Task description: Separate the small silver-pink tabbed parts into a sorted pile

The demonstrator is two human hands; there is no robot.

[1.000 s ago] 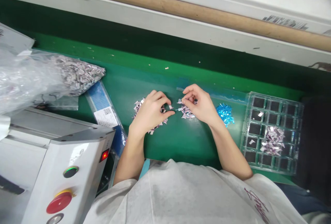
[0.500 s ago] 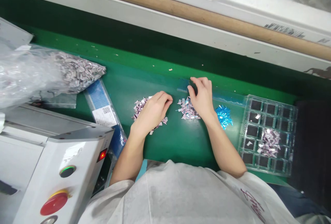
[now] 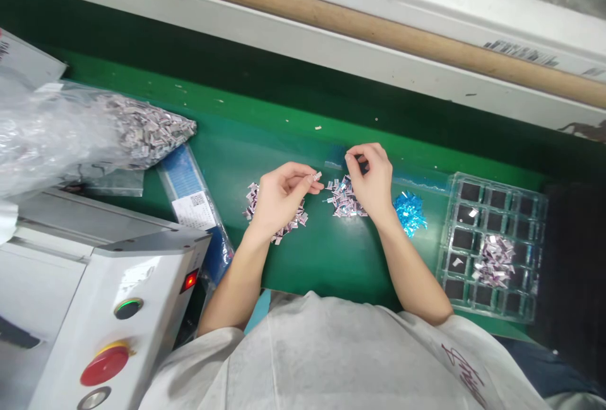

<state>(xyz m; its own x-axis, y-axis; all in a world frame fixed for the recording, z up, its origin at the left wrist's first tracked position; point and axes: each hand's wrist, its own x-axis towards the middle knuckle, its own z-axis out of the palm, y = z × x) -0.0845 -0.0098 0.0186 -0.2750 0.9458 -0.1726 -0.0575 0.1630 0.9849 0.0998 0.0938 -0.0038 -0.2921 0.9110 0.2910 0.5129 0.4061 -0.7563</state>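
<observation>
Between the thumb and fingers of my left hand (image 3: 279, 199) is a small silvery-pink part (image 3: 317, 176). A loose pile of like parts (image 3: 288, 227) lies below and around that hand, partly covered by it. My right hand (image 3: 374, 180) has thumb and forefinger pinched together beside a strip of small blue pieces (image 3: 334, 156); what the pinch holds, if anything, is too small to make out. Just under its fingers lies a second pile of silvery-pink parts (image 3: 347, 199). To the right of my right wrist is a heap of shiny blue slips (image 3: 410, 213).
At right stands a clear compartment tray (image 3: 447, 240) with more parts heaped on it. Left are a plastic bag of parts (image 3: 151, 132), a blue labelled packet (image 3: 194, 208) and a grey machine with a red button (image 3: 105, 364). A raised ledge (image 3: 303, 38) runs along the back.
My left hand has lifted from its pile and turned, now showing a part at its fingertips. My right thumb and forefinger have closed together near the blue strip.
</observation>
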